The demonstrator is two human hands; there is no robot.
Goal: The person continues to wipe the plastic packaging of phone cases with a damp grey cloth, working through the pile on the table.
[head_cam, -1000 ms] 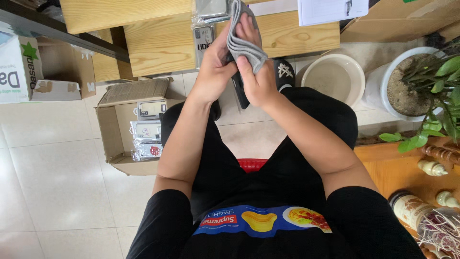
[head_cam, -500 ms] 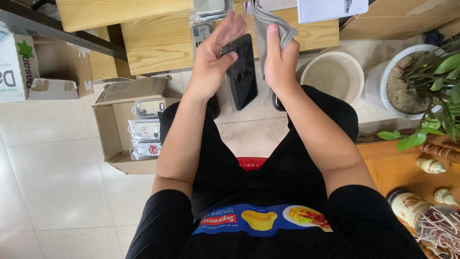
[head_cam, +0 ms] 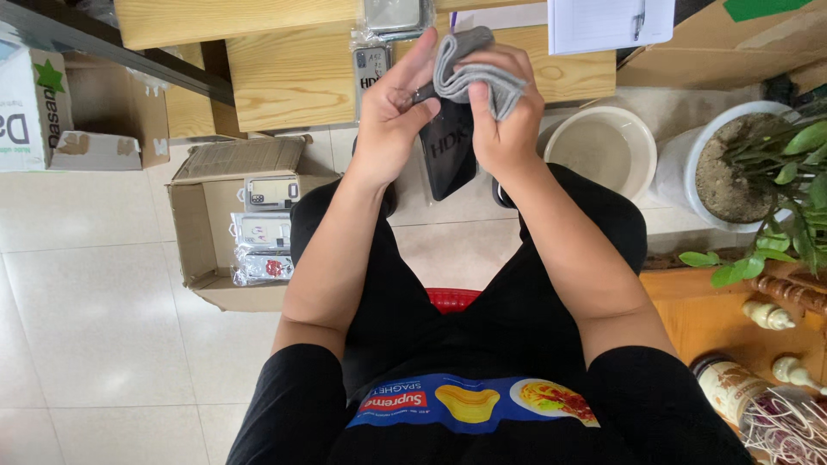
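Head view: left hand (head_cam: 392, 120) gripping black phone case (head_cam: 448, 151) up over the lap, right hand (head_cam: 504, 120) pinching grey cloth (head_cam: 469, 73) against its top edge, hands close together

The floor (head_cam: 95, 319) was of large pale glossy tiles, lit evenly and softly. A light wooden bench (head_cam: 284, 73) ran across the top, with a dark rail slanting beside it. An open cardboard box (head_cam: 194, 215) stood on the tiles at left, a white basin (head_cam: 637, 142) and a potted plant (head_cam: 775, 164) at right, near orange wooden furniture (head_cam: 715, 319)
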